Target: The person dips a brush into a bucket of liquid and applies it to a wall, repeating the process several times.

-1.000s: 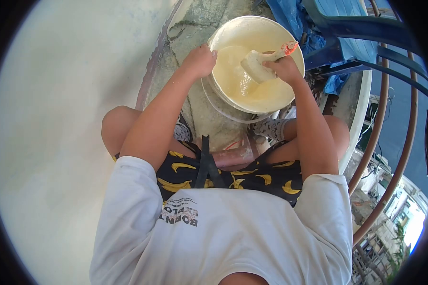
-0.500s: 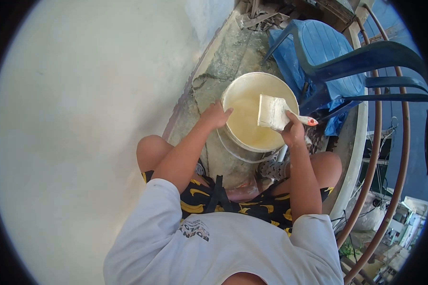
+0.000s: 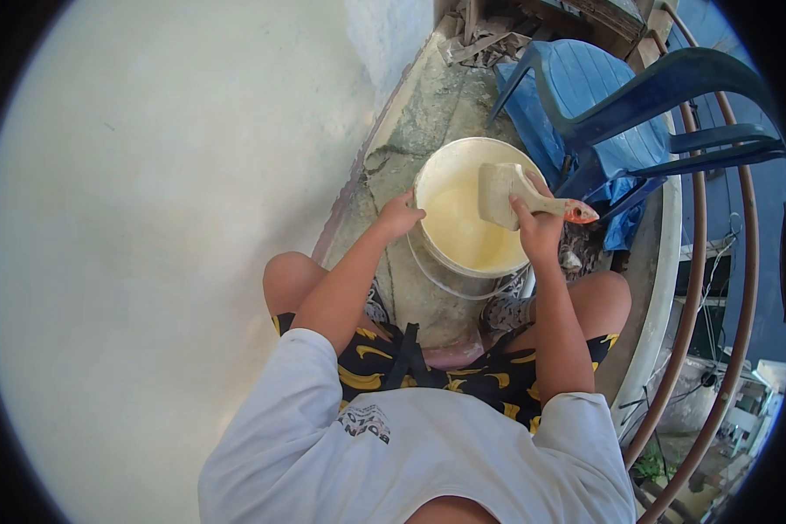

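Head view, surroundings: a pale wall (image 3: 148, 218) fills the left; a strip of rough concrete floor (image 3: 428, 105) runs along its foot, with rubble (image 3: 485, 35) at the far end
Head view, obstacles: a blue plastic chair (image 3: 603, 87) stands just beyond the bucket on the right, with a blue sheet (image 3: 526, 113) bunched beneath it; a curved railing (image 3: 742, 262) closes the right edge
Bucket: the white bucket (image 3: 435, 170) stands on the floor between the person's bent knees, near the wall, and holds cream paint (image 3: 467, 240); its wire handle (image 3: 445, 286) hangs down the near side
Left hand: the left hand (image 3: 399, 217) is on the near-left rim of the bucket, its grip curled over the edge
Right hand: the right hand (image 3: 537, 229) has its grip closed round the handle of the brush (image 3: 498, 194)
Brush: a broad flat one, coated in paint, held over the far-right part of the bucket mouth, red handle tip pointing right; whether the bristles touch the rim cannot be told
Change from earlier: a second ago the bristles were down in the paint; they are now clear of it. Half a second ago the broad face was turned up; now it is angled. The left hand has stayed on the rim
Count: one bucket, one brush, one chair, two hands, two knees
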Demonstrator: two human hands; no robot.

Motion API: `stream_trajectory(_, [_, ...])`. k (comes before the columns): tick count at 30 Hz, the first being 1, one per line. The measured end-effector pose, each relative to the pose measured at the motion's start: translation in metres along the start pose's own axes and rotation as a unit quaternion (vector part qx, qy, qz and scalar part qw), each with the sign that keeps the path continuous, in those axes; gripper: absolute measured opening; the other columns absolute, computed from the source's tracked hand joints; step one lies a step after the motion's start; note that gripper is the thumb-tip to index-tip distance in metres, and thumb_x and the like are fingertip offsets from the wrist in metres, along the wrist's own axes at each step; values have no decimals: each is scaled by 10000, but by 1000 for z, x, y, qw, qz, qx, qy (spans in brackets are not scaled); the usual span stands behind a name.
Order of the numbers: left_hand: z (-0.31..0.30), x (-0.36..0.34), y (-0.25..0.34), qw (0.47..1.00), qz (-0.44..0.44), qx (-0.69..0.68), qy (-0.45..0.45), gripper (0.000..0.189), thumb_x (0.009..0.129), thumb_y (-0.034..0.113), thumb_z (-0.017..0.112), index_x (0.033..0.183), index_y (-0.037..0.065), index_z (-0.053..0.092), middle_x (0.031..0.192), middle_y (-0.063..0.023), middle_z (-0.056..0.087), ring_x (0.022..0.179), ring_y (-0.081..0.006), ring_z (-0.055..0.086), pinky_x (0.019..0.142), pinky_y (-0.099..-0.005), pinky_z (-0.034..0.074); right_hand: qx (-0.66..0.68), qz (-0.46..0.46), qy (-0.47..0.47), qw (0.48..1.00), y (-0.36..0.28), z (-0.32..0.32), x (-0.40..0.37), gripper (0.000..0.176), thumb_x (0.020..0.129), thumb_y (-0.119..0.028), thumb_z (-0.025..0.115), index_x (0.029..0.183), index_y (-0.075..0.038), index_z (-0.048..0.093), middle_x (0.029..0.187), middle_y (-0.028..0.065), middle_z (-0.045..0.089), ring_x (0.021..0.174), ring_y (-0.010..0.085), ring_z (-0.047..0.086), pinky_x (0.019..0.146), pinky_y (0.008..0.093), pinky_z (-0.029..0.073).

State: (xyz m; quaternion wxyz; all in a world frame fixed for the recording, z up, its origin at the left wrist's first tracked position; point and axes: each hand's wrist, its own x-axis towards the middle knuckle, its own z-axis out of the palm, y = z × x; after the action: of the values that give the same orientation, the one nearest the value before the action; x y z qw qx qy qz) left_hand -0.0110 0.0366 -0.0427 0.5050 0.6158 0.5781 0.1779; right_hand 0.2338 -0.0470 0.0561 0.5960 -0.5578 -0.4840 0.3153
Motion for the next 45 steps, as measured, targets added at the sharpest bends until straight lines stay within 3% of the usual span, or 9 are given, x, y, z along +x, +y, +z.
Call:
stream_trajectory(5, [-3, -19, 23, 998, -1, 58, -3, 618, 678, 220, 667, 1257, 48, 534, 1030, -218, 642, 927, -304, 640, 817, -357, 488, -212, -146, -5, 966, 22, 11, -5, 411, 817, -85, 643, 1217, -41, 558, 1055, 148, 651, 944, 244, 646, 835, 326, 486])
stream_trajectory(7, [7, -17, 9, 995, 27, 91, 41, 532, 677, 210, 663, 1182, 60, 583, 954, -202, 656, 858, -288, 648, 765, -352, 495, -354, 98, -130, 921, 54, 6, -9, 424, 782, -95, 663, 1198, -67, 584, 1021, 146, 663, 900, 255, 659, 792, 347, 496])
stream_trajectory(15, [-2, -23, 16, 995, 20, 91, 29, 537, 662, 159, 639, 1190, 70, 594, 790, -156, 678, 633, -217, 650, 615, -320, 508, -158, 60, -26, 985, 36, -1, 1, 409, 763, -66, 672, 1165, -37, 601, 956, 147, 650, 827, 157, 633, 751, 281, 489])
stream_trajectory(19, [1, -18, 5, 995, -25, 81, 43, 637, 620, 173, 631, 1234, 28, 548, 1024, -234, 639, 953, -326, 633, 835, -352, 494, -51, -37, 29, 998, 27, 3, -4, 397, 796, -66, 640, 1174, 32, 572, 1008, 133, 651, 892, 174, 623, 807, 280, 482])
stream_trajectory(22, [-2, -22, 2, 991, -16, 129, 32, 692, 660, 91, 606, 1331, 18, 452, 718, -141, 659, 568, -186, 629, 548, -304, 493, -173, 21, -89, 981, 25, 9, -25, 382, 798, -109, 634, 1174, -53, 602, 946, 149, 663, 841, 216, 644, 783, 292, 481])
stream_trajectory(25, [-3, -19, -16, 991, -6, 130, 22, 672, 673, 68, 583, 1332, 27, 456, 726, -134, 663, 565, -192, 630, 538, -304, 495, -334, 35, -197, 921, 68, 8, -37, 384, 774, -97, 639, 1157, -114, 632, 865, 175, 661, 789, 268, 658, 738, 321, 502])
stream_trajectory(29, [-16, -45, 31, 989, -132, 49, -53, 685, 705, 85, 560, 1370, 115, 403, 1108, -231, 605, 883, -349, 653, 655, -402, 578, -221, 37, -156, 962, 54, 23, -43, 397, 767, -104, 632, 1164, -123, 624, 842, 203, 647, 779, 322, 649, 724, 352, 504])
stream_trajectory(40, [2, -38, 24, 990, -116, -40, -63, 720, 736, -69, 453, 1406, 161, 325, 1139, -182, 577, 785, -331, 658, 563, -399, 585, -106, -135, -25, 985, 42, 16, -31, 396, 775, -59, 619, 1169, -95, 613, 919, 199, 656, 837, 310, 656, 753, 347, 504])
stream_trajectory(45, [-15, -43, 40, 978, -178, 19, -107, 733, 787, 26, 586, 1437, 170, 279, 995, -180, 625, 649, -258, 655, 566, -356, 576, -269, 88, -159, 946, 55, 4, -27, 393, 779, -80, 609, 1169, -124, 618, 872, 201, 653, 808, 306, 655, 744, 342, 503])
